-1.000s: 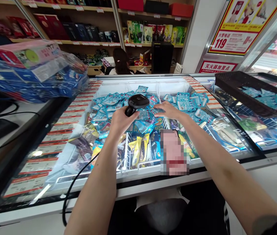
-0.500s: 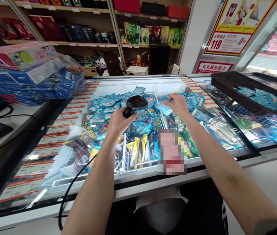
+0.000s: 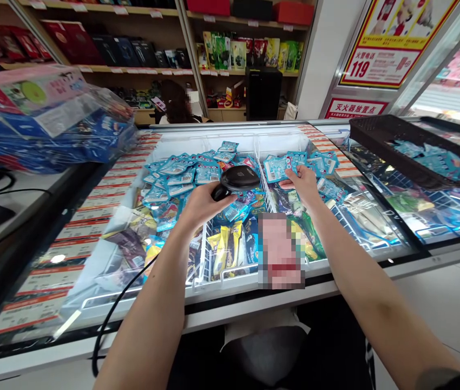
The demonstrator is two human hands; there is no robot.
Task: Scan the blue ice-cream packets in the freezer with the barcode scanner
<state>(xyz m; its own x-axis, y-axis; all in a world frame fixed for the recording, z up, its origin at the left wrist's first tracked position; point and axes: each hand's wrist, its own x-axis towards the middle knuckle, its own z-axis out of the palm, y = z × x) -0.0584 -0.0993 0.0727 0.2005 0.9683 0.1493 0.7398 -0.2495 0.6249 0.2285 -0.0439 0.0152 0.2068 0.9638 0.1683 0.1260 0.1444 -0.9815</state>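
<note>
My left hand point(image 3: 202, 207) is wrapped round the handle of a black barcode scanner point(image 3: 240, 179), its head over the glass and facing right. A black cable hangs down beside that forearm. Between the thumb and fingers of my right hand point(image 3: 306, 185) is a small light-blue packet point(image 3: 276, 168), lying nearly flat with a barcode showing. Many similar blue packets point(image 3: 181, 172) lie in a loose pile on the left, and more rest behind and right of my right hand. The scanner head stands left of the held packet, apart from it.
Below the glass of the freezer point(image 3: 205, 325) are wrapped ice creams point(image 3: 225, 246) in wire baskets. A dark basket point(image 3: 412, 154) of blue packets sits at right, plastic-wrapped boxes point(image 3: 51, 124) at left. Behind the freezer, a person point(image 3: 175, 103) sits near stocked shelves.
My left hand has moved the scanner slightly right, nearer the packet. My right hand has moved a little right and down, and the packet in it now lies flatter with its barcode visible.
</note>
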